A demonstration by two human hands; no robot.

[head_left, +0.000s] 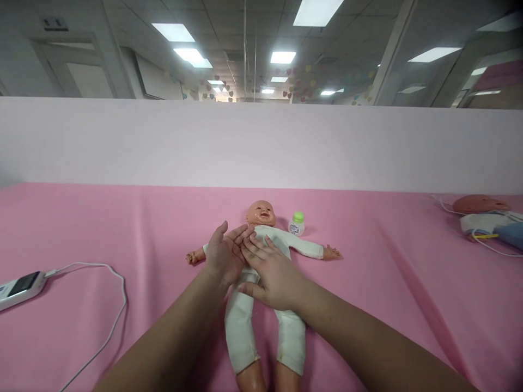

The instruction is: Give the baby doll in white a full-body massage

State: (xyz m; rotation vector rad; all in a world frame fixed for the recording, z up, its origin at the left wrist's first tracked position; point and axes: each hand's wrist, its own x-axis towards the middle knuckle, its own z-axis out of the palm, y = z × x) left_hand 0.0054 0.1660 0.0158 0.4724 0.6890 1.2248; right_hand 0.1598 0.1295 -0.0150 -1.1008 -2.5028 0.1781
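A baby doll (265,213) with a white cloth body lies on its back on the pink sheet, arms spread and legs toward me. Over its torso is my left hand (227,253), palm turned up and fingers stretched out. My right hand (274,275) lies palm down, its flat fingertips meeting the fingers of my left hand. Neither hand holds anything. Whether they rest on the doll's body or hover just above it, I cannot tell. Beside the doll's head, to the right, stands a small clear jar (296,224) with a green lid.
Pink sheeting (163,223) covers the surface. At the left lies a white handheld device (24,288) with a dark screen and a white cable (122,294). Another doll (482,204), partly blue, lies at the far right. A white panel (261,144) runs along the back, below glass.
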